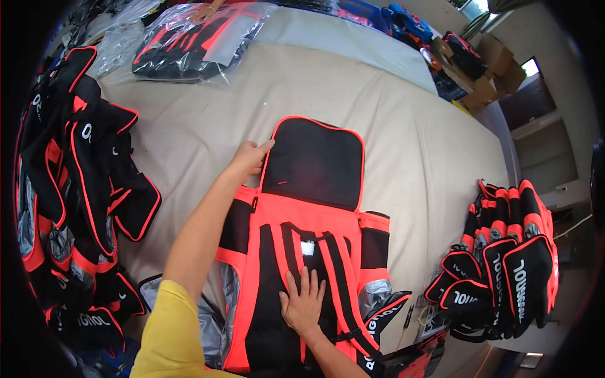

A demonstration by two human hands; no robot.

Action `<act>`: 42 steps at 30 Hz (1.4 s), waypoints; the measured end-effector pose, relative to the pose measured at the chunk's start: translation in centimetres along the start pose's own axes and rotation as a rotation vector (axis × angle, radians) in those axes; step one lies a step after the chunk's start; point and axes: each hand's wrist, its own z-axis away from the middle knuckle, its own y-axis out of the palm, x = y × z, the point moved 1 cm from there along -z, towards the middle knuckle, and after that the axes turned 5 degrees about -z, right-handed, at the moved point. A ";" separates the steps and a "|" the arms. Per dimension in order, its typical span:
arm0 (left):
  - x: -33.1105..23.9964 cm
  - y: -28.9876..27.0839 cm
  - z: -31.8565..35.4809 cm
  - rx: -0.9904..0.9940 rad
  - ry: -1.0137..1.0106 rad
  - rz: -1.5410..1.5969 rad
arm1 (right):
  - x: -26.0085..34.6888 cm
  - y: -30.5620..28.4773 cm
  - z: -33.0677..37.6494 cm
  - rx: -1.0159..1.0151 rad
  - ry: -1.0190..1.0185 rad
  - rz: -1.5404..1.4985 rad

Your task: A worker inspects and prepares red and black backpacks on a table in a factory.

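Note:
A black and coral-red backpack (302, 211) lies flat before me with its shoulder straps facing up. Its black top flap (313, 165), edged with coral piping, is folded out away from me. My left hand (253, 156) is closed on the flap's left edge, thumb along the piping. Lower down, my right hand (304, 303) rests flat with fingers spread on the black back panel, between the straps, just below a small white label (307, 248). Silver lining shows at the pack's sides. Part of the pack's lower end is hidden by my arms.
Similar black and coral bags pile up at the left (88, 170), and more stand stacked at the right (513, 264). A bag in clear plastic (195, 47) lies at the far left of the cream cloth-covered table (435, 145). Cardboard boxes (488, 79) stand beyond.

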 end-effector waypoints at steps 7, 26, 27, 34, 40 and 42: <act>-0.8 1.7 13.4 0.482 0.722 -1.017 | -0.9 1.0 0.6 0.008 -0.012 0.010; 9.8 -2.8 20.2 0.289 0.851 -1.016 | -0.9 2.2 1.5 0.024 -0.016 -0.066; 9.8 -2.7 20.0 0.273 0.875 -1.000 | -1.0 2.4 1.6 0.009 0.008 -0.064; 8.5 -1.6 23.3 0.305 0.801 -1.057 | -0.7 1.9 0.9 0.000 -0.002 -0.028; 11.9 1.3 32.4 0.307 0.879 -1.103 | -0.3 1.1 0.7 0.064 0.020 -0.175; 12.9 1.6 33.6 0.285 0.885 -1.112 | -0.6 1.4 0.8 0.051 -0.006 -0.143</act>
